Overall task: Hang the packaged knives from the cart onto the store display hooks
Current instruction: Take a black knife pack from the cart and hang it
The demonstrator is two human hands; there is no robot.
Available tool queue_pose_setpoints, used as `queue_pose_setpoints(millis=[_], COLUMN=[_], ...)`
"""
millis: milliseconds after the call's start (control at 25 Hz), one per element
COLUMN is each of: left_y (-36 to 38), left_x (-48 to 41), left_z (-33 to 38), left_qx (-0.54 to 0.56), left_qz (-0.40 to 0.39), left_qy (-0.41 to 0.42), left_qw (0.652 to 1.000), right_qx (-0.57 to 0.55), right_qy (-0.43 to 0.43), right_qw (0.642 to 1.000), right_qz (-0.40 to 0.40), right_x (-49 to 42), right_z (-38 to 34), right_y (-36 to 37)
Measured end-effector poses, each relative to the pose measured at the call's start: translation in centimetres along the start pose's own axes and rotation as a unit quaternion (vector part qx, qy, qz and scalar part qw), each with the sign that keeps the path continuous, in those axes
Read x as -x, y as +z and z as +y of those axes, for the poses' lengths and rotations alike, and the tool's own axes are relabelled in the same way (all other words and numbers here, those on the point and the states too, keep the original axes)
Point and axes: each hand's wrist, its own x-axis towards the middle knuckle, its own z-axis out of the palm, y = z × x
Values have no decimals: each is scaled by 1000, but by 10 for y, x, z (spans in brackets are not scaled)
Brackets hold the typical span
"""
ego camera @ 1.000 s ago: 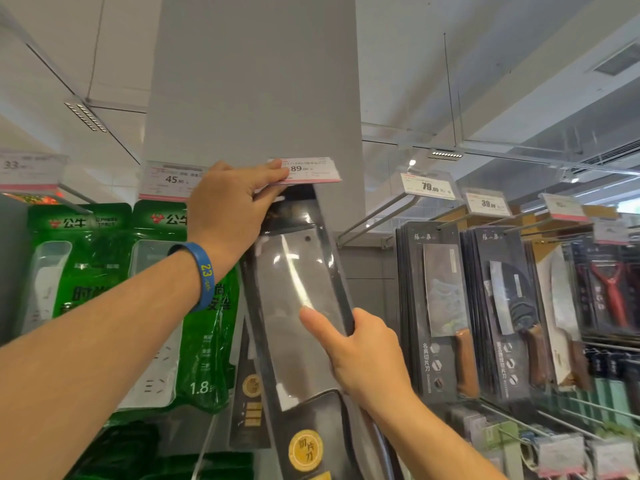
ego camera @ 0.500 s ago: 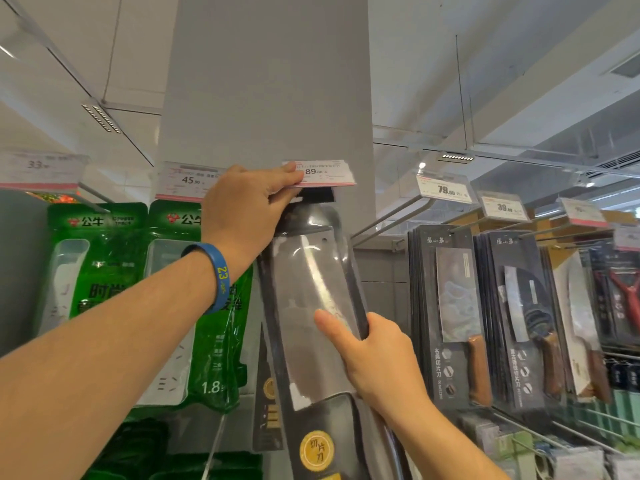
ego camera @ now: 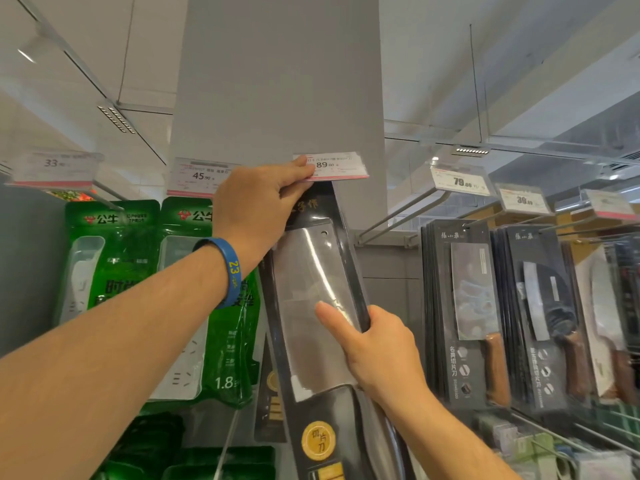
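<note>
Both hands hold packaged cleaver [ego camera: 313, 306] near-upright, handle end down.

Packaged cleaver [ego camera: 311, 299] centre frame under price tag [ego camera: 332, 166]; power-strip packs [ego camera: 114, 292] left; hung knife packs [ego camera: 464, 306] right.

Bright ceiling lights [ego camera: 470, 151]; glare on blister; edges warped.

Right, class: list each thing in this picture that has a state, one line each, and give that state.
Left hand: pinching the 89 price tag.
Right hand: gripping the packaged cleaver by its edge.
Packaged cleaver: tilted, top under the tag; whether hooked, hidden.
79 hook: empty.
Wooden-handled knife packs: hanging.
</note>
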Motion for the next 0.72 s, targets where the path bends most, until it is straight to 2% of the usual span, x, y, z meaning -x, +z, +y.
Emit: queue_pose_setpoints(millis=[160,320,520,720], left_y=[-3,-5,-2,2], left_x=[-1,-2,-1,3], left_z=[-2,-4,-6,-5], left_qx=[-14,-14,-13,-4], left_qz=[-3,-16,-17,-11], left_qy=[-1,11,25,28], left_qw=[1000,1000,999,1000], right_qx=[-8,-94,-84,-24], right_qy=[9,46,96,127], right_qw=[1000,994,991,989], right_qz=[15,21,-47,-68], right_x=[-4,-8,-32,-54], right_z=[8,17,23,36], right_y=[-3,0,15,39])
